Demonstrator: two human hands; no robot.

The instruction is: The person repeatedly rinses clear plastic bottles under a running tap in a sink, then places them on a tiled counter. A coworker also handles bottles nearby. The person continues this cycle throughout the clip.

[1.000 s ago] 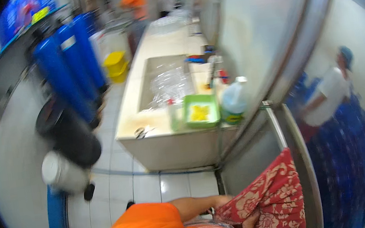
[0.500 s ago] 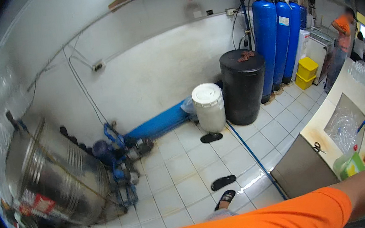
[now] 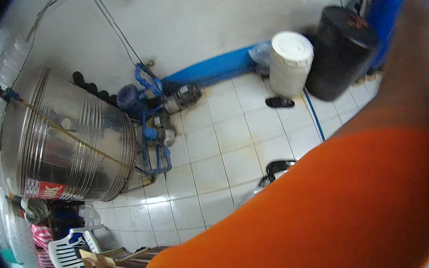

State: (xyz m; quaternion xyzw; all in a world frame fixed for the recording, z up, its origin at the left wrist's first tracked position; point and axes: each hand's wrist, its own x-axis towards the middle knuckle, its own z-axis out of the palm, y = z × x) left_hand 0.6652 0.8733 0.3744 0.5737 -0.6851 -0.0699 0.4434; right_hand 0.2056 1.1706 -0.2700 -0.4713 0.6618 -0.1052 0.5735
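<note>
Neither of my hands is in view. One arm in an orange sleeve fills the lower right, and its bare forearm rises to the right rim, where the hand is cut off. Behind the forearm stand a black barrel with a reddish-brown cloth on top and a blue cylinder tank. Beside the barrel is a white lidded drum. What the hidden hands hold or touch does not show.
A large steel tank stands at the left, with blue-piped pumps beside it. A black slipper lies on the tiles by the drum. A white plastic chair and a slatted wooden piece are at the lower left.
The view has swung left and down. The white table with scissors and the co-worker in orange have left the picture. My sleeved arm now covers more of it, its forearm higher.
</note>
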